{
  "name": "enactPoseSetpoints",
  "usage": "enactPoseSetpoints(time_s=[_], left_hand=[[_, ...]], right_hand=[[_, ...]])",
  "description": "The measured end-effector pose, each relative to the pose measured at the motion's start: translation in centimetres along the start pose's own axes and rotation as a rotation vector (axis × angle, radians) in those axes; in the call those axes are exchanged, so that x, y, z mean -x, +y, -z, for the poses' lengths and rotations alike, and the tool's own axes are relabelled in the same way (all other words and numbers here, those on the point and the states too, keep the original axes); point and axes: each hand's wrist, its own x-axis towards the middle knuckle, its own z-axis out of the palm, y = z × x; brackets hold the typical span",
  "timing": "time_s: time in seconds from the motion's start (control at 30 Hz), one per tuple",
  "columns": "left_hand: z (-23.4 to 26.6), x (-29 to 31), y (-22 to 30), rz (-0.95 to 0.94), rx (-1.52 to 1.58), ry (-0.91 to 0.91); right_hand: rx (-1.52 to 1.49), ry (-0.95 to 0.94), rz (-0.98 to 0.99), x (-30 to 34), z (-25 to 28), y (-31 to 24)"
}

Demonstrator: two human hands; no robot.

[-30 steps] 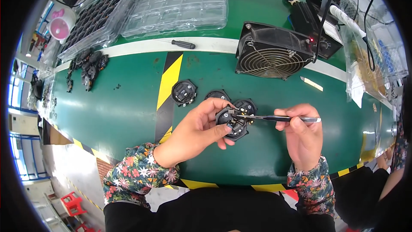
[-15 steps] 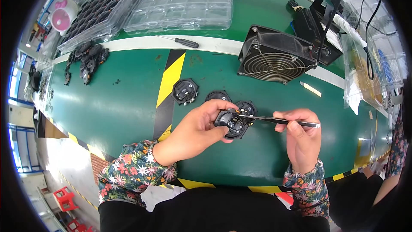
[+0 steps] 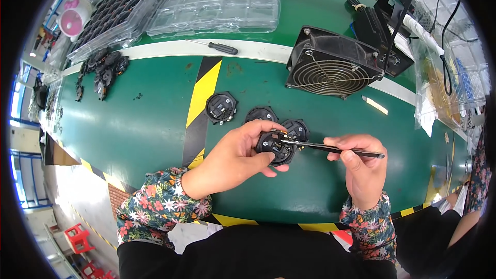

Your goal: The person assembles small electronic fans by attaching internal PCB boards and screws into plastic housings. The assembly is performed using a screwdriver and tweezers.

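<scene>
My left hand [image 3: 235, 157] grips a round black plastic housing [image 3: 275, 148] by its edge, its inner side with small parts facing up. Between the thumb and fingers of my right hand [image 3: 361, 163] is a pair of dark metal tweezers [image 3: 330, 148], which points left. Its tips reach over the inside of the housing; whether they pinch a part is too small to tell. Just beyond the held piece lie two similar round housings, one [image 3: 296, 129] partly behind it and another [image 3: 260, 114] partly behind my left fingers. A further housing [image 3: 221, 107] lies apart to the left.
A black fan with a wire guard [image 3: 330, 75] stands at the back right, near a small cutter blade [image 3: 375, 105]. A screwdriver [image 3: 223, 48] rests on the white strip. Clear plastic trays [image 3: 217, 5] and a heap of black parts [image 3: 106, 70] are at the back left.
The tweezers' tips have shifted slightly left and down over the housing, and my right hand has moved a little left. The housing has tilted slightly in my left hand.
</scene>
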Motion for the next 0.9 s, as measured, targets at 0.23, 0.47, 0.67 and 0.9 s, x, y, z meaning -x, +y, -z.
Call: enactPoseSetpoints(time_s=[0.23, 0.47, 0.67, 0.9], left_hand=[[-0.08, 0.03, 0.23, 0.02, 0.0, 0.007], [-0.16, 0.04, 0.3, 0.023, -0.006, 0.003], [-0.11, 0.08, 0.27, 0.027, 0.019, 0.002], [-0.14, 0.02, 0.18, 0.012, 0.034, 0.011]], right_hand=[[0.023, -0.03, -0.012, 0.0, 0.05, -0.04], [0.025, -0.03, -0.007, 0.07, 0.07, 0.0], [0.036, -0.037, -0.01, 0.1, 0.08, -0.01], [0.045, -0.047, -0.01, 0.06, 0.15, -0.1]])
